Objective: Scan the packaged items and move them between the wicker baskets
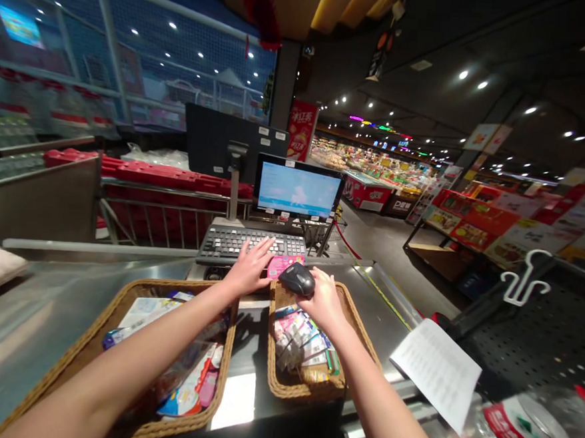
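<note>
My left hand [252,267] reaches forward with fingers stretched out over the near edge of a black keyboard [250,244], holding a small pink packet [283,265] by its left end. My right hand [320,296] grips a black handheld barcode scanner [297,279], which points at the pink packet. Both hands hover above two wicker baskets: a large one [116,300] under my left forearm and a smaller one [281,382] under my right, each filled with several small packaged goods.
A cashier monitor [298,190] stands behind the keyboard on the steel checkout counter [25,320]. Red shopping baskets [145,172] are stacked behind a rail. A printed sheet [435,370] hangs at right beside a black pegboard with a white hook [523,280]. Store shelves fill the far right.
</note>
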Demonstrator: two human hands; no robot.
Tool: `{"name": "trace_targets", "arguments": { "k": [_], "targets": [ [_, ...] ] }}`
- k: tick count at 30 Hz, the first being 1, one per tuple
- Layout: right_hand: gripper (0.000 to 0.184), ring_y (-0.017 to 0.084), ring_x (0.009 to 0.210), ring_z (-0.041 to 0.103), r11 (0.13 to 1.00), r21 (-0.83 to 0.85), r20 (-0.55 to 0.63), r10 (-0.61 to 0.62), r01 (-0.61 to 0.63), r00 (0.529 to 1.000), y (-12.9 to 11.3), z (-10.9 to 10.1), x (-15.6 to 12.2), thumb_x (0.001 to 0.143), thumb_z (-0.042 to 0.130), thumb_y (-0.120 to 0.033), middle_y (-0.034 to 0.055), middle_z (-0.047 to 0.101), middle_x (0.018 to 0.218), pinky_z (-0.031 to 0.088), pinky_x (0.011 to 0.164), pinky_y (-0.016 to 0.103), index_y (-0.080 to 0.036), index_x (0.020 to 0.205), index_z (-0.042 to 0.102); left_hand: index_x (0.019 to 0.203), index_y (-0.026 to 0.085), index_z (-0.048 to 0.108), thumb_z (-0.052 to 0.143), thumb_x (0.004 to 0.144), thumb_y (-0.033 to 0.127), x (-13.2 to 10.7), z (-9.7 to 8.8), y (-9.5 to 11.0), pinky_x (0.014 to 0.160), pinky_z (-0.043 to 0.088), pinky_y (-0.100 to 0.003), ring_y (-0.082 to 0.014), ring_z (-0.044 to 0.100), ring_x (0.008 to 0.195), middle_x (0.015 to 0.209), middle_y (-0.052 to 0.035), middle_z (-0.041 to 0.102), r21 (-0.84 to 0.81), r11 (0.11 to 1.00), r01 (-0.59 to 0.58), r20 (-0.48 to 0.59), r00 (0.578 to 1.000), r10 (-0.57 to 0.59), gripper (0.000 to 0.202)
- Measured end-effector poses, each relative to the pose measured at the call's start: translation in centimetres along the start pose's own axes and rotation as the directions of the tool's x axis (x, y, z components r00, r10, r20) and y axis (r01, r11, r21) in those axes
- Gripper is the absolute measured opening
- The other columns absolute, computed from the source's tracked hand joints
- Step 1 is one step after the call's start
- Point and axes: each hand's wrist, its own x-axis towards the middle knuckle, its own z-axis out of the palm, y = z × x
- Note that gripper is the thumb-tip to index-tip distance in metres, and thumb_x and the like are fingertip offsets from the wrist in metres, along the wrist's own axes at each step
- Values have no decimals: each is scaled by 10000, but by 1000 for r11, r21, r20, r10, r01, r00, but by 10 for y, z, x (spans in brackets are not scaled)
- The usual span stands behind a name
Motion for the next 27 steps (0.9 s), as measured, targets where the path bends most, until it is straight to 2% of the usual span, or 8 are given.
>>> {"name": "trace_targets", "arguments": {
  "k": [5,9,14,19,24,27],
  "targets": [
    [359,351,1277,457,1000,7,8,-16,16,1000,-18,26,4,674,662,-211,98,647,1176,209,1086,645,-229,1032,673,1203,188,578,614,772,336,-9,-12,-17,1168,66,-592,-321,224,1441,1561,-139,251,-9,999,48,0,999,-48,457],
    [350,351,1286,447,999,11,25,-32,32,999,-25,39,3,676,652,-214,93,649,1162,209,1090,639,-231,1025,674,1216,191,567,627,764,325,-16,-22,-27,1170,53,-587,-318,220,1442,1564,-134,248,-6,999,50,1,999,-50,475],
    [318,338,1270,464,997,16,18,-74,74,997,-34,42,2,687,644,-211,95,664,1119,255,1102,564,-211,1003,684,1206,193,571,640,751,295,-22,-29,-40,1172,49,-583,-311,221,1443,1568,-128,239,19,998,53,-13,998,-53,472],
    [308,355,1290,441,999,9,50,-44,44,998,-44,42,3,678,645,-212,98,660,1144,209,1085,641,-216,983,686,1231,185,556,648,729,238,-26,-32,-48,1175,62,-572,-300,226,1443,1567,-131,238,57,997,51,-8,999,-51,513],
    [253,351,1283,455,999,0,60,-33,33,998,-53,42,0,679,643,-209,109,666,1125,208,1083,639,-210,926,701,1228,197,560,644,744,269,-31,-35,-50,1170,69,-583,-310,228,1441,1568,-126,237,48,997,62,-2,998,-62,497],
    [281,350,1283,455,999,-2,53,-36,36,998,-56,42,-3,676,641,-201,104,667,1123,213,1081,637,-214,950,699,1222,199,561,652,744,275,-34,-35,-52,1172,64,-581,-307,230,1441,1569,-122,236,36,997,61,-9,998,-61,493]
  ]
}}
